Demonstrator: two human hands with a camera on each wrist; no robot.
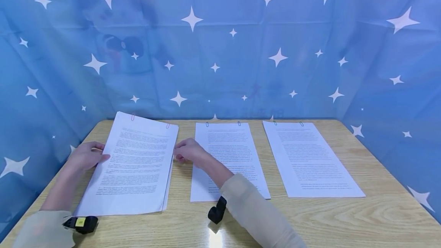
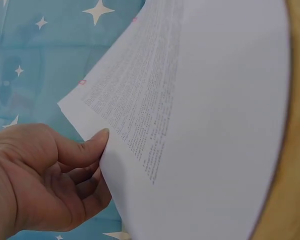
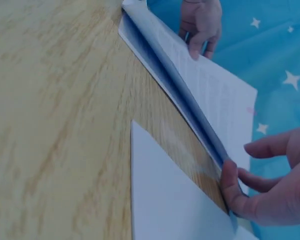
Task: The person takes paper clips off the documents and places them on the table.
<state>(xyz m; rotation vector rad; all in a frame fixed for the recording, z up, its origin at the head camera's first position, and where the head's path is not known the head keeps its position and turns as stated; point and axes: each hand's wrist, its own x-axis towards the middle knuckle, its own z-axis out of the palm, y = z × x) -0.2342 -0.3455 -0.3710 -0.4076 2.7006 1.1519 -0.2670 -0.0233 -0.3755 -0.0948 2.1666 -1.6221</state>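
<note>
While the left hand [image 2: 47,175] pinches the left edge of the left paper stack [image 1: 132,167], thumb on top, the right hand [image 1: 190,151] touches the right edge with loosely bent, unclosed fingers. The stack, bearing two pink paper clips [image 1: 133,117], occupies the table's [image 1: 344,221] left side, beside the middle papers [image 1: 229,144].

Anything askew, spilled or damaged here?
Yes: the leftmost paper stack is askew. Its top edge slants, and along its right edge upper sheets gape from those below. The left hand pinches one side and the right hand touches the other, so likely handling. No spills or tears visible.
</note>
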